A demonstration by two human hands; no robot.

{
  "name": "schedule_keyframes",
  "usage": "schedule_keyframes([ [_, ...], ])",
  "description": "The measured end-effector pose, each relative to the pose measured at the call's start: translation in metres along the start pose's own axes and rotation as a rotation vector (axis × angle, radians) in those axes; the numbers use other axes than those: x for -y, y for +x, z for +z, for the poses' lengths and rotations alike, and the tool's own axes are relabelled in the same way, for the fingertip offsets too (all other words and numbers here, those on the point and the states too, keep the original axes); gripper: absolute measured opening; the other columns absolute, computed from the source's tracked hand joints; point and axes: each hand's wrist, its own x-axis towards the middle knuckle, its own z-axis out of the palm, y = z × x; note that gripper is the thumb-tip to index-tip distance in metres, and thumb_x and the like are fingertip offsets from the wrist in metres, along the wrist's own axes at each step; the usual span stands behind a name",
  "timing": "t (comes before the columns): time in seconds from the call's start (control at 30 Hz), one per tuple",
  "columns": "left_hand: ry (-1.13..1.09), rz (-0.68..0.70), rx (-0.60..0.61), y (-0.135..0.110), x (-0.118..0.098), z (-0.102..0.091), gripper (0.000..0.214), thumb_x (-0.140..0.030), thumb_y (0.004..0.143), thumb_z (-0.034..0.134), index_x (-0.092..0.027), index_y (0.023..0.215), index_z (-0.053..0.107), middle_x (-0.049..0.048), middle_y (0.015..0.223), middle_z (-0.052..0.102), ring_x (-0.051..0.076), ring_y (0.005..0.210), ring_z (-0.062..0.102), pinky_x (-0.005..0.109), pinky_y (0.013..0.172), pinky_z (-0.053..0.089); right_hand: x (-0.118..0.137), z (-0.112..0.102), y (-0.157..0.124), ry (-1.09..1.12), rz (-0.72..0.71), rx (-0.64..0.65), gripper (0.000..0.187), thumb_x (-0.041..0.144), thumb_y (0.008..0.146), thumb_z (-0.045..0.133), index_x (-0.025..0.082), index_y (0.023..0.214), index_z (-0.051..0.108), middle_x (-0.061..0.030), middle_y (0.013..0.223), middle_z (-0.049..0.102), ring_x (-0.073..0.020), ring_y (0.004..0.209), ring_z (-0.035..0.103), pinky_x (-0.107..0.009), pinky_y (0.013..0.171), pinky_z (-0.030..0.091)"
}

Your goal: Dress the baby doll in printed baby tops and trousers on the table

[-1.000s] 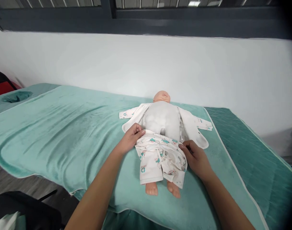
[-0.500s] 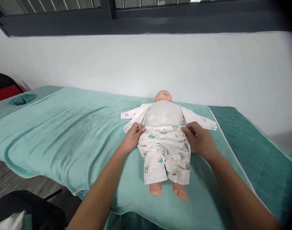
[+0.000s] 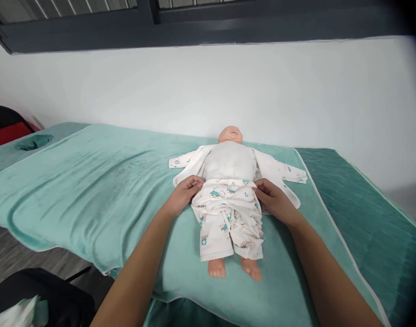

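Observation:
A baby doll (image 3: 230,159) lies on its back, head toward the wall and bare feet toward me. White baby trousers (image 3: 224,218) with a small teal and pink print cover its legs up to the waist. An open white baby jacket (image 3: 267,165) is on its arms, spread to both sides and baring the pale torso. My left hand (image 3: 187,193) pinches the trousers' waistband at its left end. At the right end of the waistband, my right hand (image 3: 271,197) is closed with thumb and fingers on the cloth.
Under the doll, a teal blanket (image 3: 92,181) covers a massage bed (image 3: 364,218) with a face hole (image 3: 33,142) at the far left. A white wall (image 3: 160,91) rises behind it. A black chair (image 3: 51,295) with cloth on it stands at the lower left.
The view has shifted slightly. My right hand has moved a little down and outward along the waistband, and the jacket's lower right flap now shows. Both hands stay at the trousers.

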Motion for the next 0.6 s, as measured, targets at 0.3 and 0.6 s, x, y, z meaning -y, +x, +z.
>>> schedule_keyframes([
  [0.3,-0.085,0.001,0.062,-0.0029,-0.0003,-0.0045,0.022,-0.03,0.082,0.066,-0.018,0.1,0.064,0.0012,0.086,0.061,0.011,0.074,0.052,0.022,0.066,0.036,0.0074,-0.0052,-0.0068,0.197,0.098,0.222,0.021,0.036,0.084,0.068,0.021,0.094,0.057,0.0017,0.08,0.06,-0.0118,0.07,0.051,-0.024,0.062,0.038],
  [0.6,-0.112,0.034,0.099,-0.0035,-0.0022,-0.0068,0.029,-0.013,0.072,0.066,-0.017,0.101,0.066,0.0022,0.089,0.06,0.01,0.076,0.05,0.021,0.067,0.037,0.007,-0.0067,-0.0055,0.211,0.109,0.288,0.025,0.025,0.078,0.072,0.021,0.097,0.058,0.0003,0.088,0.065,-0.0128,0.077,0.056,-0.023,0.065,0.042],
])
